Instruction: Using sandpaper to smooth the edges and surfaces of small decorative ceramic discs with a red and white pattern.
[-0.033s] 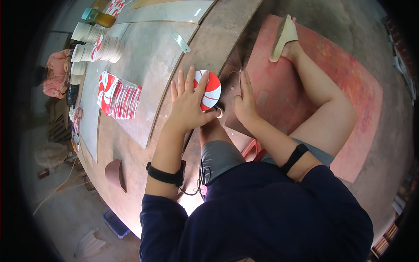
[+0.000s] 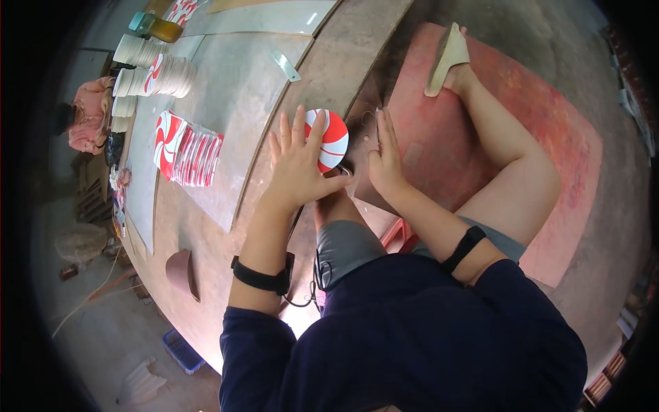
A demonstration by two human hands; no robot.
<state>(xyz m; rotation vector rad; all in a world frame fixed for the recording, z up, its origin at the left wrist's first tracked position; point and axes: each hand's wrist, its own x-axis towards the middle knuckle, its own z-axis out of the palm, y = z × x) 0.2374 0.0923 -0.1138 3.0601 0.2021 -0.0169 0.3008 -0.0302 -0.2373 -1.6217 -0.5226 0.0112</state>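
Observation:
With fingers spread, my left hand point(image 2: 296, 165) lies on a round disc point(image 2: 335, 141) with a red and white swirl, at the table's edge. The disc's left part is hidden beneath my fingers. To the right, beyond the edge, my right hand point(image 2: 386, 165) is closed around a slim, narrow tool point(image 2: 377, 129); its fingers are stretched along it. What kind of tool it is I cannot make out. Between the hands a small curved, ring-like end point(image 2: 346, 169) shows just below the disc, partly covered by my left thumb.
Left on the table point(image 2: 206, 237) lie swirl-printed pieces in a row point(image 2: 198, 158), stacks of pale round discs point(image 2: 171, 77), a bottle point(image 2: 161, 29), a flat metal strip point(image 2: 285, 66) and a curved brownish sheet point(image 2: 181, 275). A red-stained board point(image 2: 542, 165) lies under my foot. Another person point(image 2: 91, 113) is far left.
My left thumb has swung slightly outward to the right, and that hand's fingers have shifted a little on the disc. My right hand has hardly moved.

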